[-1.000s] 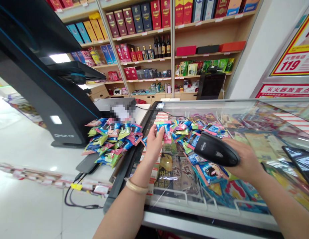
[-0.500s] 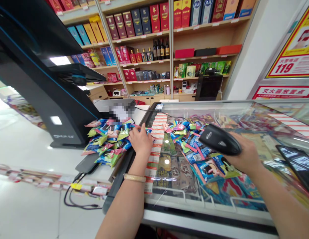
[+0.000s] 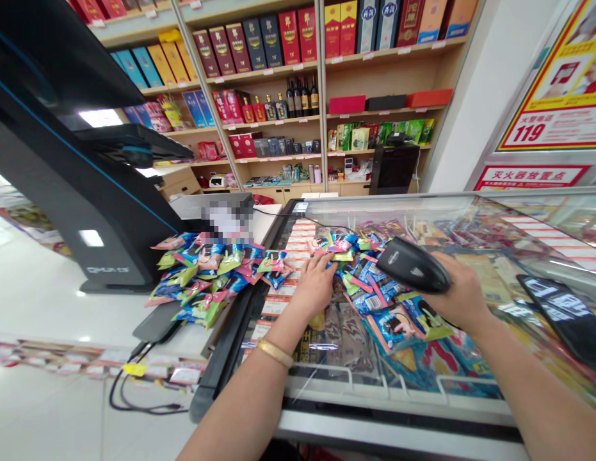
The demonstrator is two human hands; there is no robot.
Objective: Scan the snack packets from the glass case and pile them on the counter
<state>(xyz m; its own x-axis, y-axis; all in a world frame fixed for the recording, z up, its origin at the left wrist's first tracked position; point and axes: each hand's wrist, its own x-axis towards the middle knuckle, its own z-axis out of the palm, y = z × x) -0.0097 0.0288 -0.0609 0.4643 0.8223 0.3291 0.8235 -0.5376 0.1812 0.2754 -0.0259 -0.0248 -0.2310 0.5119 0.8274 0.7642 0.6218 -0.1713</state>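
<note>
In the head view, a packet pile [image 3: 194, 282] sits at the counter's [image 3: 110, 310] right edge. Loose packets [image 3: 273, 261] now lie by the freezer's [image 3: 225, 365] left edge, uncovered as the left hand [image 3: 314, 288] has moved right, fingers slightly apart, grip unclear, beside the heap [image 3: 369, 288]. The scanner [image 3: 413, 264] stays clamped in the right hand [image 3: 461, 291].

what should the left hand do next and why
Probably close the left hand on one packet at the near left edge of the right-hand pile and lift it clear. Its fingertips already reach that edge, while the right hand holds the black scanner over the same pile, so a lifted packet would have a short way to go.
</note>
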